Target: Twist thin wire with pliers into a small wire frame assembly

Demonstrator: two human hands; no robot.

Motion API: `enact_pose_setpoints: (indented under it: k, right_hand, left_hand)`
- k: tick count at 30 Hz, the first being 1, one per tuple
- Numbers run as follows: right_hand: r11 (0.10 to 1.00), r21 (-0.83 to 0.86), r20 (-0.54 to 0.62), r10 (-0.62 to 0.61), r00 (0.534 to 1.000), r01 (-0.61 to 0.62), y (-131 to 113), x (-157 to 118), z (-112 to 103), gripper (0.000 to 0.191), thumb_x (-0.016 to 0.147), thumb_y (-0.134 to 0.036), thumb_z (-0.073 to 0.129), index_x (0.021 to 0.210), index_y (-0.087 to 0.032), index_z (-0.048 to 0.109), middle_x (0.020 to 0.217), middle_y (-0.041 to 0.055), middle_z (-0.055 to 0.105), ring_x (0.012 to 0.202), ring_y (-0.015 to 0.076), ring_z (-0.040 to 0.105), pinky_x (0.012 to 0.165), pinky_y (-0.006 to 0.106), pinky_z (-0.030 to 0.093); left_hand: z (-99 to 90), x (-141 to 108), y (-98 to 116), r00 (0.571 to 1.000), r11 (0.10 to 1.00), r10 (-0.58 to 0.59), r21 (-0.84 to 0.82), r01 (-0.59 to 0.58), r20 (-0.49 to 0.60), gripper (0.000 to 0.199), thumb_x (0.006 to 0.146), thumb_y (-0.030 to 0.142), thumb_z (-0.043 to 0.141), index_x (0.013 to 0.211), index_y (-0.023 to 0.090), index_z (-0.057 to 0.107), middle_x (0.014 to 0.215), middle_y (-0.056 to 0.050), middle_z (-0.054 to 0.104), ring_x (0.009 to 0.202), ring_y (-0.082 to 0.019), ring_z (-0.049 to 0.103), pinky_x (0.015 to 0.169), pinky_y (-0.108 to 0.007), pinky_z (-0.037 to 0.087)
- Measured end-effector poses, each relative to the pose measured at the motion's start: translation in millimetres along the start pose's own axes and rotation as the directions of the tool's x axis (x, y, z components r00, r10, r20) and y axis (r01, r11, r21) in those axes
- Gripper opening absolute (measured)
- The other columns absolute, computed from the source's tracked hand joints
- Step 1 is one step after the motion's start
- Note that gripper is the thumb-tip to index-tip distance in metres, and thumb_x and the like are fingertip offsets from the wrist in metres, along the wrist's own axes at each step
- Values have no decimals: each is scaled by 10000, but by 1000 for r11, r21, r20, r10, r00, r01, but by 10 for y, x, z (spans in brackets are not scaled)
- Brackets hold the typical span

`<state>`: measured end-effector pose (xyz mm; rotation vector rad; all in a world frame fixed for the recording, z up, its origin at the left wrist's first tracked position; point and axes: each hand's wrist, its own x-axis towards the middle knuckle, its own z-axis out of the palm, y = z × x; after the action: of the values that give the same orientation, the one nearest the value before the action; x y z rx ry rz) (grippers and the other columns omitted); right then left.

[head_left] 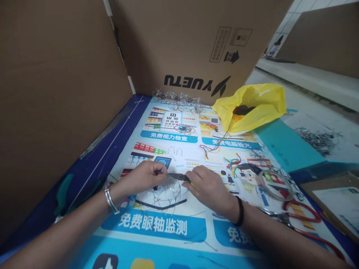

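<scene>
My right hand (pixel 209 186) is closed around a pair of small pliers (pixel 177 176), whose jaws point left at the fingertips of my other hand. My left hand (pixel 146 175) pinches the end of a thin wire piece with transparent parts (pixel 169 186). That piece hangs just below the pliers, over the printed sheet (pixel 196 213). The jaw tips meet the left fingers, and the exact spot they grip is hidden. Several loose thin wires (pixel 206 243) lie on the sheet nearer to me.
Red-handled scissors (pixel 288 218) and a round transparent container (pixel 276 185) lie at right. Coloured cords (pixel 210 149) lie near a yellow bag (pixel 252 104). Transparent wire pieces (pixel 179 96) line the back by the cardboard wall (pixel 174 45). Green-handled tool (pixel 64 192) sits left.
</scene>
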<state>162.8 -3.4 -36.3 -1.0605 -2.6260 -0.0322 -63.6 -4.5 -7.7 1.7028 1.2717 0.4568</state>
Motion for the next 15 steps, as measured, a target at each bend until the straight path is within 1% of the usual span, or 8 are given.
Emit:
enact_pose_setpoints:
  k: [4,10,15]
  right_hand:
    - [999,-31,1,-18,1000,18,-5,-2,-17,226,888,-360,440,834,-177,561,781,61,551,768,191,495,656,298,377]
    - [1000,12,-11,10,1000,-10,-16,-6,-9,220,888,-361,444,855,-175,558,805,61,559,791,190,503,673,292,389]
    - [998,62,-31,35,999,-33,-24,1,-11,216,881,-359,456,846,-173,562,799,63,564,790,186,513,684,286,407]
  left_hand:
    - [7,7,7,1000,1000,3,8,-3,9,118,762,227,505,670,168,552,544,49,471,495,-81,410,477,-196,304]
    - [20,15,-16,999,998,35,48,-36,13,102,751,187,495,656,169,527,549,53,449,507,-80,395,483,-200,287]
    - [28,14,-18,998,997,50,65,-52,39,104,739,178,496,640,166,524,565,47,451,523,-84,391,491,-206,288]
